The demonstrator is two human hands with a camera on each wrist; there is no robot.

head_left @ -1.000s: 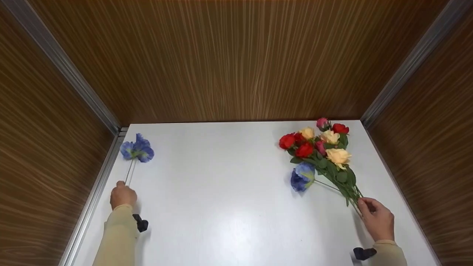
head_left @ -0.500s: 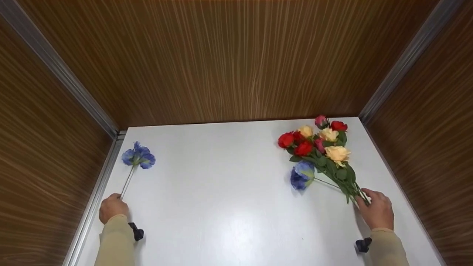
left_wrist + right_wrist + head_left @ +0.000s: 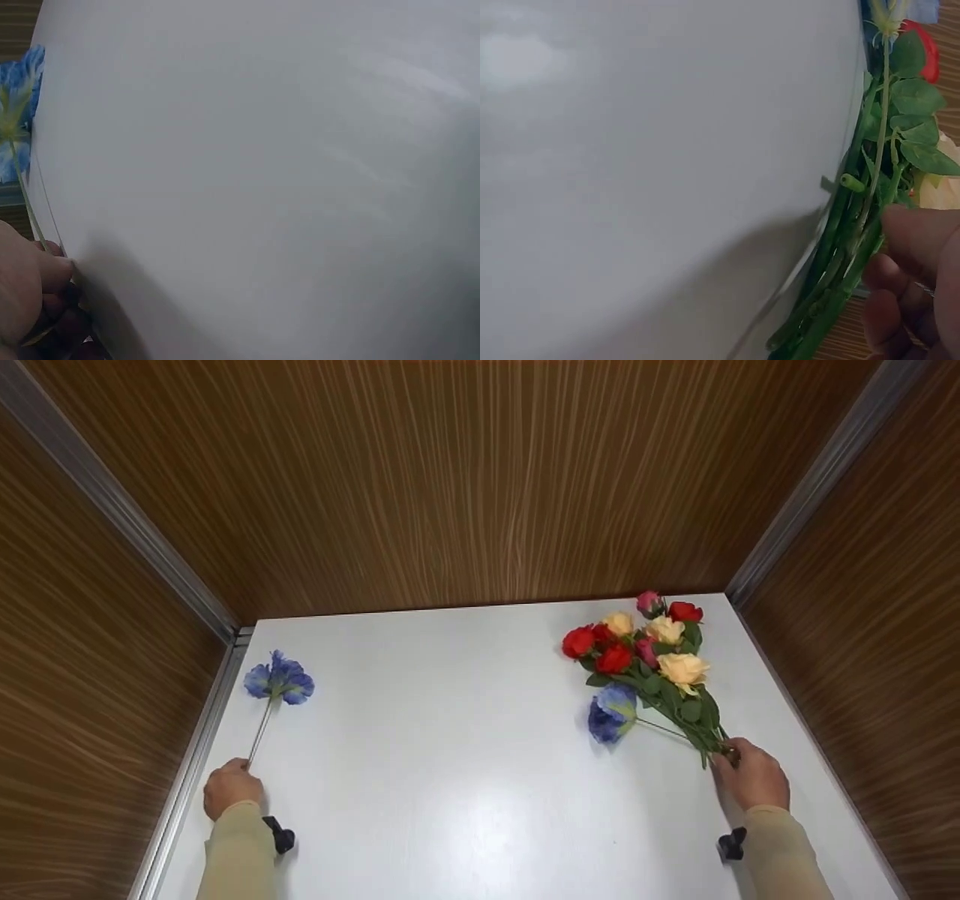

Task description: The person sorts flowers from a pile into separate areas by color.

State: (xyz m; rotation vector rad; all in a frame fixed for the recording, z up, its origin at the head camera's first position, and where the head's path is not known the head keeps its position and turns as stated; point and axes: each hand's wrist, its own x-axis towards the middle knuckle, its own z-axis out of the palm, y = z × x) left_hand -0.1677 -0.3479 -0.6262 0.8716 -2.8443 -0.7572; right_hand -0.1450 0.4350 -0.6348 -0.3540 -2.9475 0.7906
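Single blue flower [image 3: 280, 680] flat at table's left edge; mixed rose bouquet [image 3: 651, 660] far right.

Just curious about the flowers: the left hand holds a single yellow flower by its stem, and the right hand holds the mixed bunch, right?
Not quite: the single flower in the left hand is blue, as the head view shows. The right hand does hold the mixed bunch.

left hand [image 3: 232, 787] draws back toward the near table edge, pulling the single blue fabric flower on its thin pale stem [image 3: 279, 681] along the white tabletop | right hand [image 3: 752, 781] moves up the green stems and now closes around the base of the red, cream and pink artificial rose bunch [image 3: 649, 649]
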